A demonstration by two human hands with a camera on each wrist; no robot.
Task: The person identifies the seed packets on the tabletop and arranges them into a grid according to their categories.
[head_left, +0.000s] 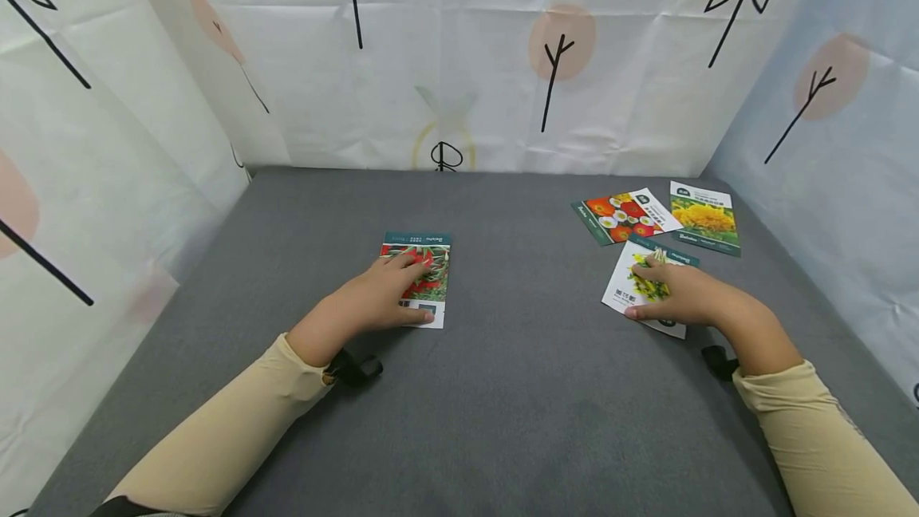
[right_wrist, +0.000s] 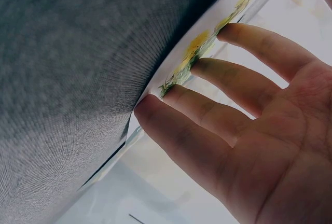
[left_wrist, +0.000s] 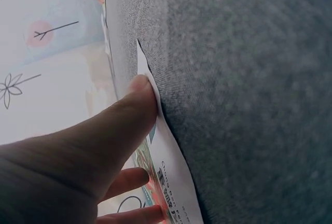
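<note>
My left hand (head_left: 369, 294) rests on a seed packet (head_left: 439, 282) with a picture of red peppers, lying flat left of the middle of the table. In the left wrist view, the thumb (left_wrist: 139, 97) presses the packet's white end, and fingertips touch its printed face. On the right, my other hand (head_left: 692, 294) has its fingertips on a white packet (head_left: 619, 287) with yellow flowers. The right wrist view shows these fingers (right_wrist: 207, 115) spread and only slightly bent, tips against the packet face. The hand covers part of that packet.
Just beyond the right hand lie two more seed packets: one with red, orange and white flowers (head_left: 599, 222), and one with yellow-orange blooms (head_left: 707, 218). The grey cloth-covered table (head_left: 502, 405) is bordered by patterned white fabric (head_left: 488, 86) at the back and sides.
</note>
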